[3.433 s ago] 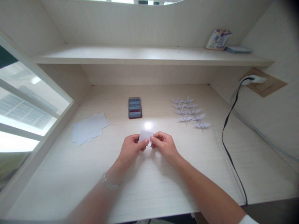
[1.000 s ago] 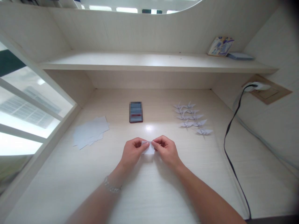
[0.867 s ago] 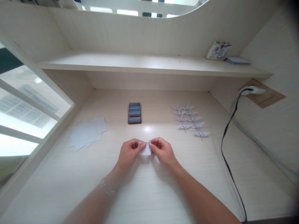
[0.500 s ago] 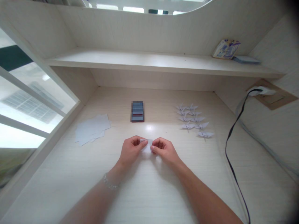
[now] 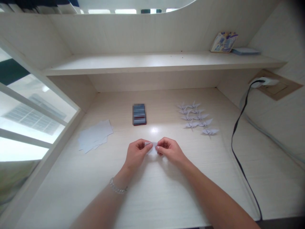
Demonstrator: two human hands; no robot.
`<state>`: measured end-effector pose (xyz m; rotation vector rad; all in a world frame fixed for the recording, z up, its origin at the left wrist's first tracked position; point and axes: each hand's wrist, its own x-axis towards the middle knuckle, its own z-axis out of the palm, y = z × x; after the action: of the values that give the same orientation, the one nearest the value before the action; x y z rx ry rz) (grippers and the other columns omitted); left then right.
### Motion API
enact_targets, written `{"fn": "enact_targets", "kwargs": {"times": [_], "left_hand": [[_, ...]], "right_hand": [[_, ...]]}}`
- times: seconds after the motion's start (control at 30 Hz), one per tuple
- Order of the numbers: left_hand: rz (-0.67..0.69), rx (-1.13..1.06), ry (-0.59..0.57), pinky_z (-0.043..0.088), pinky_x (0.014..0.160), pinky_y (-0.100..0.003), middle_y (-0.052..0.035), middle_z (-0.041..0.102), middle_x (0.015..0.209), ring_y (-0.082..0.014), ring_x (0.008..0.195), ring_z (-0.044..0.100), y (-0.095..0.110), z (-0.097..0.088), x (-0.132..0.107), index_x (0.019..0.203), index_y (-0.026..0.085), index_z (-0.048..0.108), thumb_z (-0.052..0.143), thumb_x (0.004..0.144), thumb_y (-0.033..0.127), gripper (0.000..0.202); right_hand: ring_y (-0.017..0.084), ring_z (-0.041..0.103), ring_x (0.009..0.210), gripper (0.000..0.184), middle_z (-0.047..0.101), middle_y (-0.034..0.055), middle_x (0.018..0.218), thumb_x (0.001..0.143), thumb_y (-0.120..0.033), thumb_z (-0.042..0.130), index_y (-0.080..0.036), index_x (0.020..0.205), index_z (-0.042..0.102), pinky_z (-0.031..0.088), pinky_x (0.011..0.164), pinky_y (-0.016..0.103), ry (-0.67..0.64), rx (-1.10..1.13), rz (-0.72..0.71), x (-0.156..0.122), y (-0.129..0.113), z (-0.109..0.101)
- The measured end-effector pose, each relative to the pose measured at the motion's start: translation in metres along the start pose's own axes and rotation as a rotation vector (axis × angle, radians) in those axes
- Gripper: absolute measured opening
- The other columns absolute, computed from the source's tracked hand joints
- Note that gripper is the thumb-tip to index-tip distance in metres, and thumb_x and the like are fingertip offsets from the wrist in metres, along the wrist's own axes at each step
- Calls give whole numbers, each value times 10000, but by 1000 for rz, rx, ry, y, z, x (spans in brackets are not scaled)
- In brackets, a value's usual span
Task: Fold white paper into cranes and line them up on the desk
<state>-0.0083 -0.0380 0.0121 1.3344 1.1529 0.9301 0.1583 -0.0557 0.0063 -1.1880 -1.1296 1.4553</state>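
Note:
A small folded piece of white paper point(image 5: 152, 150) is held between my hands, low over the desk. My left hand point(image 5: 138, 152) pinches its left side with the thumb on top. At its right edge, my right hand point(image 5: 169, 149) grips it between thumb and fingers; the other fingers curl behind. To the right, farther back, several folded white paper cranes point(image 5: 194, 117) stand in rows. Loose white sheets point(image 5: 95, 135) lie overlapping on the left of the desk. Behind my hands lies a phone point(image 5: 139, 114) with a blurred screen.
A black cable point(image 5: 234, 130) runs from the wall socket point(image 5: 276, 84) down the desk's right side. Across the back is a shelf point(image 5: 133, 62) bearing a small printed box point(image 5: 224, 42) and a flat bluish item point(image 5: 246, 51). A window point(image 5: 35, 105) borders the left.
The camera view has tilted and shifted slightly. Both hands keep their hold on the folded paper, with hardly any movement against the desk.

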Motion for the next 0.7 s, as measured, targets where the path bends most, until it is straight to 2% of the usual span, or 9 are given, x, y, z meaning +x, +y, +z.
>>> {"fn": "enact_targets", "kwargs": {"times": [0.37, 0.5, 0.7], "left_hand": [[5, -11, -53, 440, 585, -237, -63, 666, 712, -147, 641, 581, -3, 3, 7, 768, 114, 663, 654, 706, 360, 254], [-11, -2, -107, 420, 543, -225, -58, 657, 687, -133, 601, 565, -3, 2, 19, 767, 108, 658, 663, 696, 369, 271], [15, 41, -184, 370, 485, -205, -46, 630, 623, -106, 540, 516, -4, 3, 37, 750, 95, 660, 683, 674, 376, 292]], "right_hand": [[109, 557, 534, 130, 587, -21, 596, 712, -260, 648, -166, 767, 576, 462, 512, 233, 40, 22, -68, 4, 5, -4], [109, 560, 528, 137, 587, -21, 577, 699, -269, 661, -165, 713, 572, 467, 515, 232, 80, 4, -80, 7, 6, -5], [118, 561, 519, 196, 593, -17, 585, 696, -338, 664, -170, 746, 575, 468, 498, 243, 137, 25, -78, 12, 7, -9]]}}
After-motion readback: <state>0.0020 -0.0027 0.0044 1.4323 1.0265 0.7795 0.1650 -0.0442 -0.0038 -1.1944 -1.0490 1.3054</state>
